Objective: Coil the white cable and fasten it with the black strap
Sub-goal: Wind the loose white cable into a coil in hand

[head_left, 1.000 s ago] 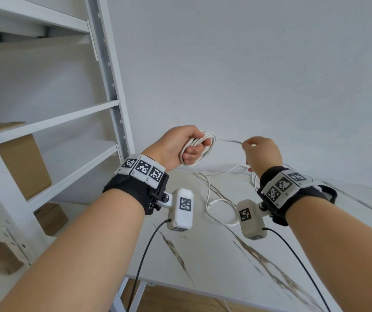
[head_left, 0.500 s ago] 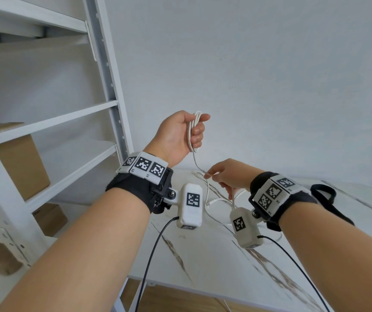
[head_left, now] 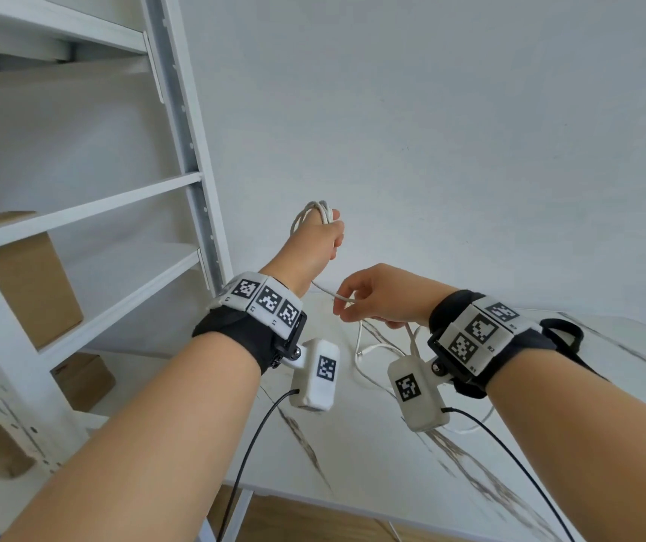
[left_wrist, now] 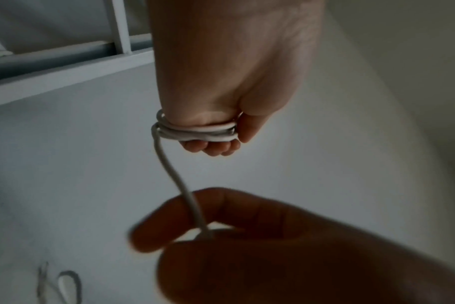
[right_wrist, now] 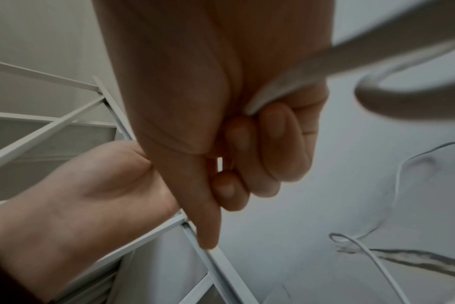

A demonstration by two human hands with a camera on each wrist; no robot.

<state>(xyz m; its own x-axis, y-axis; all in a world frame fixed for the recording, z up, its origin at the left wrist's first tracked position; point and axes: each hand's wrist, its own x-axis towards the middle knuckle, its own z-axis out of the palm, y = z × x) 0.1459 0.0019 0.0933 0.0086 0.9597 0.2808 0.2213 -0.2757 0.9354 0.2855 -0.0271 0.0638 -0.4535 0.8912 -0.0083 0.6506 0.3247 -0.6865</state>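
Note:
My left hand (head_left: 319, 238) is raised in front of the wall, its fingers curled through several loops of the white cable (head_left: 315, 213). The left wrist view shows the coil (left_wrist: 198, 131) wound round those fingers (left_wrist: 213, 147). One strand runs down from the coil to my right hand (head_left: 346, 305), which pinches it between thumb and fingers below and to the right. In the right wrist view that hand (right_wrist: 247, 185) is curled round the cable (right_wrist: 286, 88). The cable's slack (head_left: 368, 352) lies on the table. A black strap loop (head_left: 561, 330) shows beyond my right wristband.
The white marble-look table (head_left: 372, 455) lies below both hands, and a plain wall rises behind it. A white shelf unit (head_left: 180, 123) stands close on the left with cardboard boxes (head_left: 36, 283) on its shelves. Black camera leads hang from both wrists.
My left hand rose and turned its back to me with the coil. My right hand dropped from beside the coil to a lower point on the strand.

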